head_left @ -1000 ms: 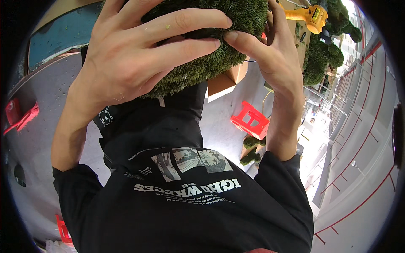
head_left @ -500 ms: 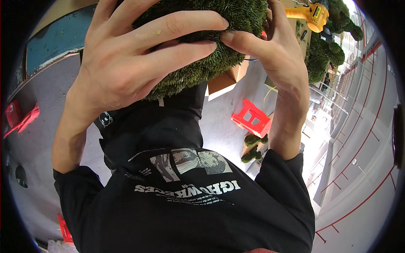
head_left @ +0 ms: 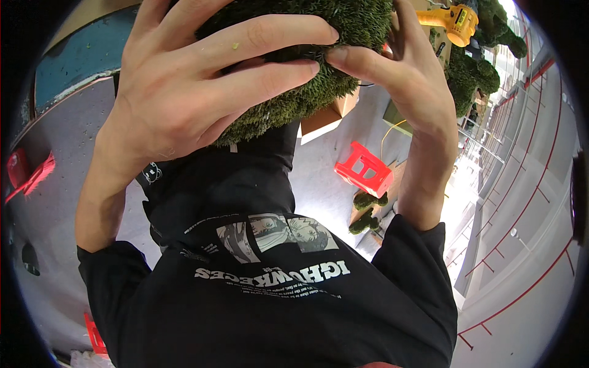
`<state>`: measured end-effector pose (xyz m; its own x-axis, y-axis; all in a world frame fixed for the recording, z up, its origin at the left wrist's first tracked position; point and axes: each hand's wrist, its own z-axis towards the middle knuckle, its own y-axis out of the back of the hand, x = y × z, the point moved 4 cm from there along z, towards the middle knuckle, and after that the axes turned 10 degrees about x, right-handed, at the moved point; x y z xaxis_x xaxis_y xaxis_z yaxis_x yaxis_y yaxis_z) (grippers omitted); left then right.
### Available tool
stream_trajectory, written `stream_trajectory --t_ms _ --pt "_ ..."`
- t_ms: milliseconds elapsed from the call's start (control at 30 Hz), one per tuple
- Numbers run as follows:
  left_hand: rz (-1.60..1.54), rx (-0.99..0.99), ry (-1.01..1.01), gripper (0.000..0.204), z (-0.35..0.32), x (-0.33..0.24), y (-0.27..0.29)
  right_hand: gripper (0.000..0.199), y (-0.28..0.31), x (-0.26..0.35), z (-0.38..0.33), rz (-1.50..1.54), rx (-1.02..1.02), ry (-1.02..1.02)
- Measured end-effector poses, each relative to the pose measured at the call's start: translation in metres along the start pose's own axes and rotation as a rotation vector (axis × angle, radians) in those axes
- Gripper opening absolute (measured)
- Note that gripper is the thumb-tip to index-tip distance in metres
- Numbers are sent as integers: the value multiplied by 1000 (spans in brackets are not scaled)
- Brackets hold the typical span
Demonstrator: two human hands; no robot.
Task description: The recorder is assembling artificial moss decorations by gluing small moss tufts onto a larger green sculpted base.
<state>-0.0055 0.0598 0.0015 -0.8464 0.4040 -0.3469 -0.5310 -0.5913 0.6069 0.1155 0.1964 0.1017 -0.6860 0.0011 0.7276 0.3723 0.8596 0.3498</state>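
A rounded clump of dark green artificial grass (head_left: 276, 116) fills the top of the view, its upper part cut off by the edge. Across it from the left lies my left hand (head_left: 178, 86), fingers stretched over the blades and their tips pressed in among them. My right hand (head_left: 411, 73) wraps round the right side, its thumb pushed into the blades close to the left fingertips. The other right fingers are partly hidden behind the clump. Between the thumb and those fingertips the blades are parted; whether anything small is pinched there, I cannot tell.
An open cardboard box (head_left: 325, 122) stands below the clump. To its right are a red plastic stool (head_left: 365, 170) and small green pieces (head_left: 366, 221) on a board. A yellow tool (head_left: 460, 26) and more grassy clumps (head_left: 471, 76) lie at upper right. A red brush (head_left: 38, 176) is far left.
My right wrist and forearm have swung slightly to the right, with the thumb still on the clump. My left fingertips have shifted a little to the right.
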Motion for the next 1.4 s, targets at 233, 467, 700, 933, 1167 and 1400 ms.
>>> stream_trajectory --t_ms 233,467,700,933,1167,1400 --pt "49 29 -112 11 -3 8 -1 54 -10 -11 -31 -379 -423 779" --pt "47 -44 -142 18 -6 8 -3 28 -35 -2 -33 -969 -354 651" --pt "53 -15 -135 23 -3 5 -2 20 -43 -4 -37 -1131 -439 642" --pt "-13 110 -32 28 -4 2 8 10 -19 -33 -25 -423 -345 766" --pt "35 97 -98 27 1 1 9 10 6 -58 -39 269 -298 845" --pt "22 91 -123 21 4 3 13 8 -37 -72 -45 502 -86 673"
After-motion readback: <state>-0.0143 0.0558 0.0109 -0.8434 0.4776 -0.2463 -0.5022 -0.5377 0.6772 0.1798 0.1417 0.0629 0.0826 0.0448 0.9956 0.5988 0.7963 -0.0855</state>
